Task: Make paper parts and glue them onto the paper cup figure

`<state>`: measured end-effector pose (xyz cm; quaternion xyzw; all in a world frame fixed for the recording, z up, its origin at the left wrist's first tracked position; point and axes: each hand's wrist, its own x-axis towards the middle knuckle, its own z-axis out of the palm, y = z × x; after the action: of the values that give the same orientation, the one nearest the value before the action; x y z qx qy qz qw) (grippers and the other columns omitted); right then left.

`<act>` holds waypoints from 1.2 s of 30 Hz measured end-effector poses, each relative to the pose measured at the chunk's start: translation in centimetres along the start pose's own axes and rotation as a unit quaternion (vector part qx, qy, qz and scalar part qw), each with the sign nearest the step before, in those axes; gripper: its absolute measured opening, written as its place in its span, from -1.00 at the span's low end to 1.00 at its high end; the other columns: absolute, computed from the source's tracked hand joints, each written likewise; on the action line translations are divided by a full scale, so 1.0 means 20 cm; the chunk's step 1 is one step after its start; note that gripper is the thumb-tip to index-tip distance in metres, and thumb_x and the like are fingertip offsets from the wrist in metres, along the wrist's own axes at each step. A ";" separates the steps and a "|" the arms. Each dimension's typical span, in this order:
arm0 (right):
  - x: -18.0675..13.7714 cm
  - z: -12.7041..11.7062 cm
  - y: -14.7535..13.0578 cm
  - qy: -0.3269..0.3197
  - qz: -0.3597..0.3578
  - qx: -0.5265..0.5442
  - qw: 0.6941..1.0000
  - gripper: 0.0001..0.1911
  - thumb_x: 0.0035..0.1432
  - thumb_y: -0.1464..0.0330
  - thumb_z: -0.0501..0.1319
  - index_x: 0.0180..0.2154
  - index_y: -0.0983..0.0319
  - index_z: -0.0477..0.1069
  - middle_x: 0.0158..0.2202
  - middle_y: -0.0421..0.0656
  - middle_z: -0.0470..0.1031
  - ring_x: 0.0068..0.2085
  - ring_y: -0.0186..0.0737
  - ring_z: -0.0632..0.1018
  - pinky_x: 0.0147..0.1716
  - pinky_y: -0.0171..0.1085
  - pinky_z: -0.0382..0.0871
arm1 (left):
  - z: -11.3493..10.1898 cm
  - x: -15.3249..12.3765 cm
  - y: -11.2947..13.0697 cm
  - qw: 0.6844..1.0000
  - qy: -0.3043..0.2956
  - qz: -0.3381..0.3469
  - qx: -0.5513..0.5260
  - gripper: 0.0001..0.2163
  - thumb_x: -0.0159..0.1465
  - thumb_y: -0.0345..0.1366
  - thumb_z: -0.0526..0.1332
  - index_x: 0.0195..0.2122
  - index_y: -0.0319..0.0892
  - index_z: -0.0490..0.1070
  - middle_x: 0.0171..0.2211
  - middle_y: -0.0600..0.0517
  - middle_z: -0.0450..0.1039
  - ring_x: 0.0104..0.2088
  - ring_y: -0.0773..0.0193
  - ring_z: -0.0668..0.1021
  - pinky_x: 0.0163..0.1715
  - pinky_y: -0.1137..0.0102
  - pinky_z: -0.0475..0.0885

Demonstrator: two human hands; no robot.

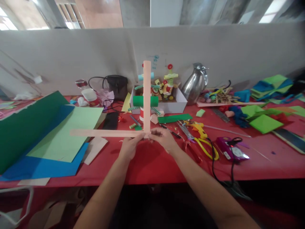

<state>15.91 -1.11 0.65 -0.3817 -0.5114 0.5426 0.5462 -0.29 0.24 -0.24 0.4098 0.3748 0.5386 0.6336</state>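
Note:
Two long peach paper strips meet at a corner between my hands. One paper strip (pixel 147 92) points straight away from me, and the other strip (pixel 102 133) runs out to the left. My left hand (pixel 130 146) pinches the corner from the left, its thumb on the paper. My right hand (pixel 164 138) pinches the same corner from the right. Behind the upright strip stands a paper figure with a green paper roll (pixel 153 101) and springy striped arms, partly hidden by the strip.
Green, blue and pale green card sheets (pixel 69 133) lie at left. A white box (pixel 175 106) of paper figures and a steel jug (pixel 194 84) stand behind. Scissors (pixel 207 148), a yellow glue gun (pixel 199 128) and a corded purple device (pixel 231 149) lie at right on the red table (pixel 154 168).

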 end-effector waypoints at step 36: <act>-0.05 0.05 0.00 0.017 -0.019 -0.011 1.000 -0.80 0.05 0.20 0.31 -0.39 0.20 0.43 -0.50 -0.25 0.50 -0.50 -0.33 0.50 -0.49 -0.33 0.39 | -0.01 -0.01 0.03 0.998 -0.030 0.037 0.040 -0.81 0.04 -0.25 0.44 -0.40 -0.28 0.60 -0.39 -0.07 0.61 -0.32 0.18 0.60 -0.21 0.32 0.46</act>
<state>15.08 -2.13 0.63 -0.3870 -0.5148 0.5203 0.5609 -0.69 0.02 0.16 0.4645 0.3608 0.5339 0.6074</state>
